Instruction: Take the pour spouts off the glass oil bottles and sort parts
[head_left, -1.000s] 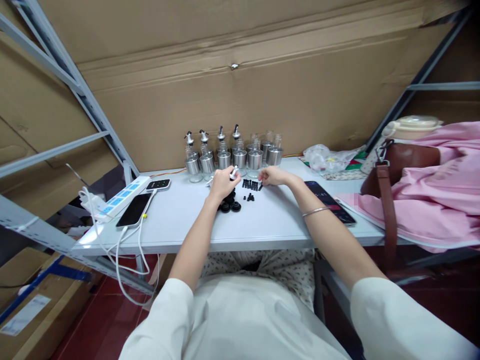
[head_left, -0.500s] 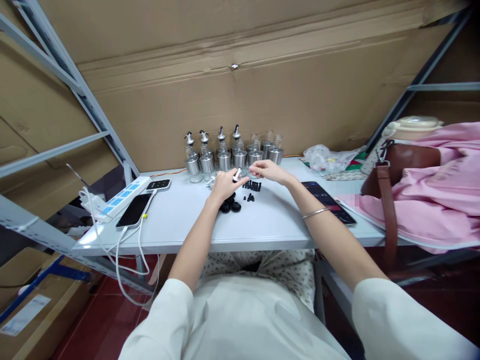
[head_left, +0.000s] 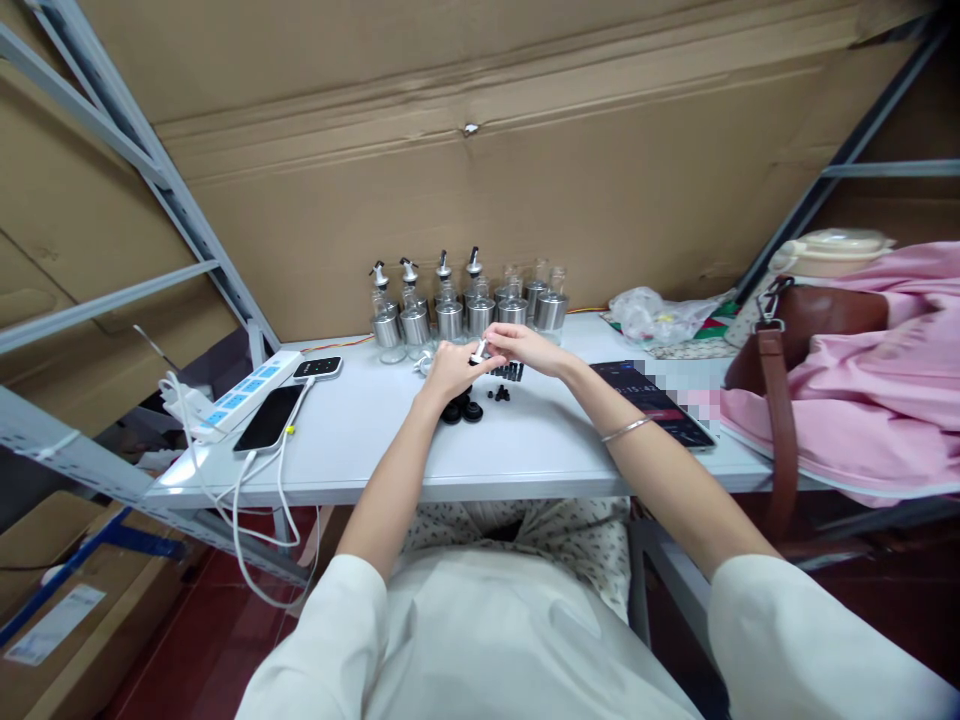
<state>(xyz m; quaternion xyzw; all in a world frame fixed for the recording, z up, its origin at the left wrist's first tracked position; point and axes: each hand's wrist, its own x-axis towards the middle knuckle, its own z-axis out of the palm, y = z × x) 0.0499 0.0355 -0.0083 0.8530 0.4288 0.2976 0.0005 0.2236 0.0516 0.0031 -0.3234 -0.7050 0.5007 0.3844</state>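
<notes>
My left hand (head_left: pixel 452 370) is closed on a small silver pour spout (head_left: pixel 478 352), held tilted above the table. My right hand (head_left: pixel 525 347) meets it from the right, thumb and fingertips pinched at the spout's upper end; whatever is between them is too small to make out. Beneath my left hand lie round black stoppers (head_left: pixel 471 411), partly covered. Close by are a few tiny black caps (head_left: pixel 500 393) and a row of short black tubes (head_left: pixel 513 371), partly hidden by my right hand. Behind stand several glass bottles with steel sleeves (head_left: pixel 450 321); some at the left carry pour spouts (head_left: pixel 409 270).
On the left lie a power strip (head_left: pixel 251 390), a phone (head_left: pixel 270 420) with white cables and a smaller device (head_left: pixel 318 368). To the right are a tablet-like phone (head_left: pixel 675 425), a plastic bag (head_left: pixel 652 315), a brown handbag (head_left: pixel 825 335) and pink cloth (head_left: pixel 892 400). Cardboard (head_left: pixel 525 200) backs the table.
My right hand has moved left, and its fingertips now reach the spout in my left hand. My left hand has stayed nearly in place, still holding the spout.
</notes>
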